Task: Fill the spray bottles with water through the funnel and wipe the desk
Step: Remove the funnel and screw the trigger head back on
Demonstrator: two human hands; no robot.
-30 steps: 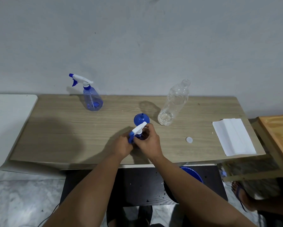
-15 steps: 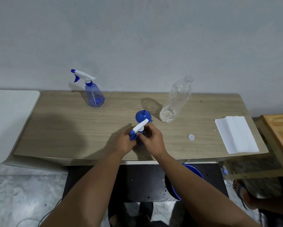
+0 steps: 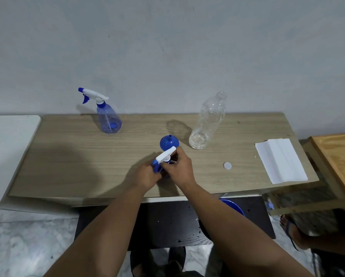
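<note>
At the desk's (image 3: 72, 156) front edge, the left hand (image 3: 147, 175) grips a spray bottle (image 3: 163, 172), mostly hidden, while the right hand (image 3: 179, 166) pinches its white sprayer head (image 3: 164, 155), apparently screwing it on after filling. The funnel (image 3: 168, 142) sits inverted just behind. Next, likely, comes a firm last twist, then wiping with the tissue (image 3: 280, 159) at right.

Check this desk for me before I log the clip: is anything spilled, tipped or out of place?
No spill shows on the desk. The clear bottle stands uncapped, its white cap lying loose nearby. The blue funnel sits upside down, spout up, behind both hands' spray bottle.
</note>
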